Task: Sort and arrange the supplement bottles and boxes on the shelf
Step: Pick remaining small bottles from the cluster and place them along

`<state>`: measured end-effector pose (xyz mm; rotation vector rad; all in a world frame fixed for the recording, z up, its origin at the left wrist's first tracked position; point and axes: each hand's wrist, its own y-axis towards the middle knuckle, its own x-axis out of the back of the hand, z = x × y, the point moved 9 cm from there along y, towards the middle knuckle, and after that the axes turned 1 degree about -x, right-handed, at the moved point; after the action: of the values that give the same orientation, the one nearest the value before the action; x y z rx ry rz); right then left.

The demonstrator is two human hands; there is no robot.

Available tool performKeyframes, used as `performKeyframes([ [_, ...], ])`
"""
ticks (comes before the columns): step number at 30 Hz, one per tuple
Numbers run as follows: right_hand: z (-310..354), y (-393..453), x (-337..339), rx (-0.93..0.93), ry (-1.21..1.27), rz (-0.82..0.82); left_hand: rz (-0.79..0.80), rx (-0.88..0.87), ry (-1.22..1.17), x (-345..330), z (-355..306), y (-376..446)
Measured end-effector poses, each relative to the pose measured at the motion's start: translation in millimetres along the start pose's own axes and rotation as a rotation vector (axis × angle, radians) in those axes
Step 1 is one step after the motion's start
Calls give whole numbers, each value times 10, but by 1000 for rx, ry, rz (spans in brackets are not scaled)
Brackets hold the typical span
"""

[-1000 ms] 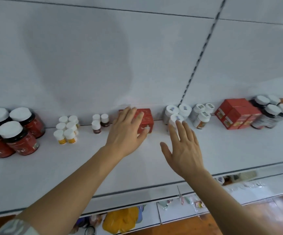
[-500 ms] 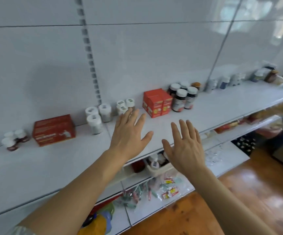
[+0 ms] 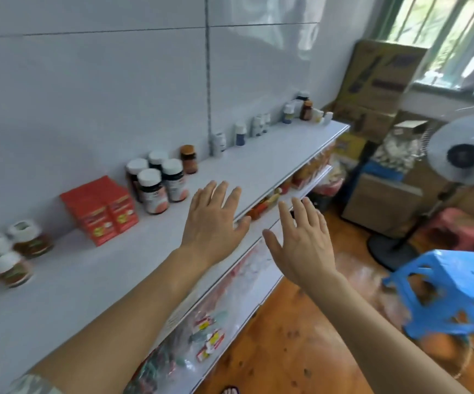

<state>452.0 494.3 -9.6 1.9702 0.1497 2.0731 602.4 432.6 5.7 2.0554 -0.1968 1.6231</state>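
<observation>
Hovering over the shelf (image 3: 253,163), the left hand (image 3: 211,223) and right hand (image 3: 301,245) hold nothing, each grip apart.

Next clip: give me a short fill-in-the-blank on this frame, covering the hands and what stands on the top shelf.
1. Both the left hand and the right hand are open and hold ____.
2. The boxes beside the dark white-capped bottles are ____ in colour.
3. The plastic stool on the wooden floor is ____.
4. The left hand hovers over the top shelf; the right hand is past its ____ edge.

Missing words: nothing; red; blue; front
</observation>
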Motion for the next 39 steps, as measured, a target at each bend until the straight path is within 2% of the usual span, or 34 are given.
performKeyframes([
  [7,-1018,892,12,-115,-71,-11,-21,-100,-65,-401,-556,1358],
  [16,-2202,1741,-274,-215,-22,-36,30,-172,-80,-1038,-1234,2724],
  [21,-3010,2390,-444,-195,-10,-55,7,-169,-64,-1428,-1711,3547],
  [29,-4085,3566,-601,-87,1,-30,10,-47,-92,-1907,-2137,4656],
  [39,-4420,4996,-1178,91,47,27,-1,100,-72,-2517,-1946,5886],
])
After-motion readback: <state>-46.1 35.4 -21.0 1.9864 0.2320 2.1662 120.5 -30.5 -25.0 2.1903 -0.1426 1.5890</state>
